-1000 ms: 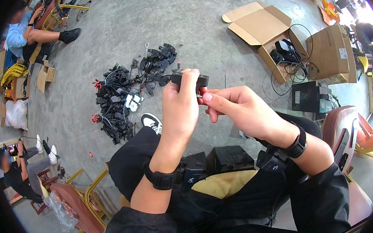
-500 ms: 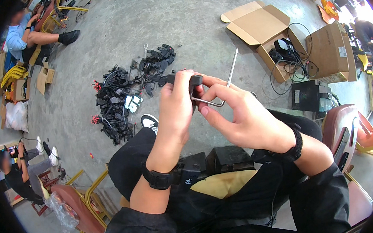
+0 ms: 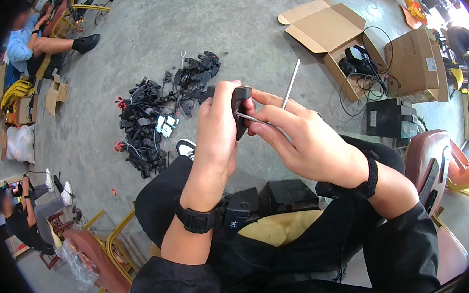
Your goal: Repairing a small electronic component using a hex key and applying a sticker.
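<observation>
In front of my chest, my left hand [image 3: 219, 128] grips a black plastic part [image 3: 240, 97] with a rounded top. My fingers hide much of its shape. My right hand [image 3: 300, 136] pinches a bent silver hex key [image 3: 291, 84]. One end of the key meets the side of the black part, while its long arm sticks up past my knuckles. Beyond my left hand, a pile of black parts and cables [image 3: 142, 129] lies on the floor, with a pale white-and-teal piece [image 3: 166, 126] at its edge.
To the right stand an opened cardboard box [image 3: 330, 73] holding black devices, a taller carton [image 3: 413, 66] and a black case [image 3: 389, 119]. Chairs [image 3: 92, 259] flank me. Two people sit at the left, one in blue [image 3: 20, 45], one in black [image 3: 20, 224].
The black part has tilted more upright in my left hand. My right hand has turned the hex key, so its short arm shows at a different angle.
</observation>
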The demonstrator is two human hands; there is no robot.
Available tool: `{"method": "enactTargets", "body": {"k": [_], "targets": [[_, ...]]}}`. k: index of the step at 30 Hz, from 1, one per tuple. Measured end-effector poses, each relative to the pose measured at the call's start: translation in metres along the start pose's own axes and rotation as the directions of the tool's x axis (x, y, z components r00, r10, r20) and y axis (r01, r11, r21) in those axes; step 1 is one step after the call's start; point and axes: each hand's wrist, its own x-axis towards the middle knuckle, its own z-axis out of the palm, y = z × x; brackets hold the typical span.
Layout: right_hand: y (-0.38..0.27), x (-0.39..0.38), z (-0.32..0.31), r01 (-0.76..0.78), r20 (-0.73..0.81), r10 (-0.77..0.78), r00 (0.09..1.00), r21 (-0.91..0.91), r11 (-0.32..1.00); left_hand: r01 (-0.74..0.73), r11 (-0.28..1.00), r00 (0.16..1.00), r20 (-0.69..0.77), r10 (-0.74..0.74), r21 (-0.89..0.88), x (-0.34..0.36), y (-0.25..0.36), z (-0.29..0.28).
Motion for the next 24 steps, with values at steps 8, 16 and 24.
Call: {"method": "enactTargets", "body": {"k": [8, 16, 24], "targets": [[0.006, 0.006, 0.005, 0.179, -0.048, -0.200, 0.979, -0.278, 0.944, -0.064, 0.998, 0.998, 0.007, 0.064, 0.016, 0.003, 0.000, -0.002], [-0.005, 0.009, -0.006, -0.372, 0.181, 0.328, 0.927, 0.346, 0.861, -0.068, 0.985, 0.997, 0.022, 0.072, -0.155, 0.004, 0.002, -0.004], [0.001, 0.004, 0.005, -0.090, -0.001, 0.092, 0.996, 0.170, 0.981, -0.062, 0.998, 0.997, -0.038, 0.061, -0.007, 0.005, -0.001, -0.003]]}}
